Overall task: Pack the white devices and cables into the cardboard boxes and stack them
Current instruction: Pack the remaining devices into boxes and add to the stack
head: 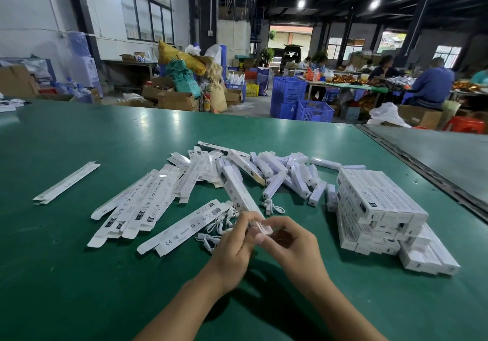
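Note:
A long white cardboard box slants up and away from me, and both hands hold its near end. My left hand curls its fingers round that end from the left. My right hand pinches the end flap from the right. Flat unfolded boxes lie fanned out on the left of the green table. Loose white devices are heaped behind the hands. Small white cables lie just left of my left hand. Packed boxes are stacked at the right.
One flat box lies apart at the far left. A dark seam splits this table from the grey one at the right. Beyond the far edge stand blue crates, cartons and seated people at other tables.

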`<action>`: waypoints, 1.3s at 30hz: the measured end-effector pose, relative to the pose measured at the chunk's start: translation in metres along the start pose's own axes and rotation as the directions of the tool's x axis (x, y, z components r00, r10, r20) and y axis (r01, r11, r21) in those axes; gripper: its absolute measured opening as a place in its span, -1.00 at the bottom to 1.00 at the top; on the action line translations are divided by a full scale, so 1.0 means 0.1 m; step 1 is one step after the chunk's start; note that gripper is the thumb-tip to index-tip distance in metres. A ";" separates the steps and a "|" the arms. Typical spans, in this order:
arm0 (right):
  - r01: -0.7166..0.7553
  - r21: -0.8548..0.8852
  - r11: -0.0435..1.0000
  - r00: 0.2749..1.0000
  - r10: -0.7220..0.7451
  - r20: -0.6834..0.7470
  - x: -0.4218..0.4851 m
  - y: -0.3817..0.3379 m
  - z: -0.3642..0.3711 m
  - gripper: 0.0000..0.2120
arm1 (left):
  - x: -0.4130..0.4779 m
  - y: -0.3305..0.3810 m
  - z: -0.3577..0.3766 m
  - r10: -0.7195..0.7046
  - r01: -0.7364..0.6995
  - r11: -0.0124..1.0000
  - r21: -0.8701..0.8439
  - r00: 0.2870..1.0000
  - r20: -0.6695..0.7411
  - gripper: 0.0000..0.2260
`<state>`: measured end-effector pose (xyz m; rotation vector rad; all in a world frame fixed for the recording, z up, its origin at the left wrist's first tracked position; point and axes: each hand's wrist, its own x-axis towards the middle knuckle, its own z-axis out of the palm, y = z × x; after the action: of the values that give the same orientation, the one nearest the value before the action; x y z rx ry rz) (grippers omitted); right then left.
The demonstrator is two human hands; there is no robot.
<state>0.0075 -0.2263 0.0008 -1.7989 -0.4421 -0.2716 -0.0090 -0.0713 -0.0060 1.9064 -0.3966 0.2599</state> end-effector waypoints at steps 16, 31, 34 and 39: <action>-0.168 -0.485 0.858 0.680 -0.256 -0.687 0.31 -0.06 -1.19 -0.78 | 0.14 -0.23 -0.15 0.038 0.147 0.949 0.280 0.827 -0.561 -0.58; -0.140 -0.519 0.843 0.807 -0.207 -0.553 0.26 -0.04 -0.87 -0.81 | 0.16 -0.34 -0.40 -0.176 0.566 0.683 0.462 0.741 -0.648 -0.65; -0.007 -0.551 0.834 0.899 -0.236 -0.368 0.17 0.01 -0.59 -0.87 | 0.15 -0.41 -0.55 -0.269 0.643 0.588 0.491 0.728 -0.631 -0.60; 0.127 -0.620 0.774 0.991 -0.132 0.039 0.02 0.18 -0.17 -0.91 | 0.13 -0.49 -0.62 -0.406 0.672 0.386 0.632 0.739 -0.537 -0.57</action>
<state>0.0176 -0.2463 -0.0092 -2.4203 -0.5101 -0.5740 0.0229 0.0011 -0.0213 2.7129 0.7437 0.2937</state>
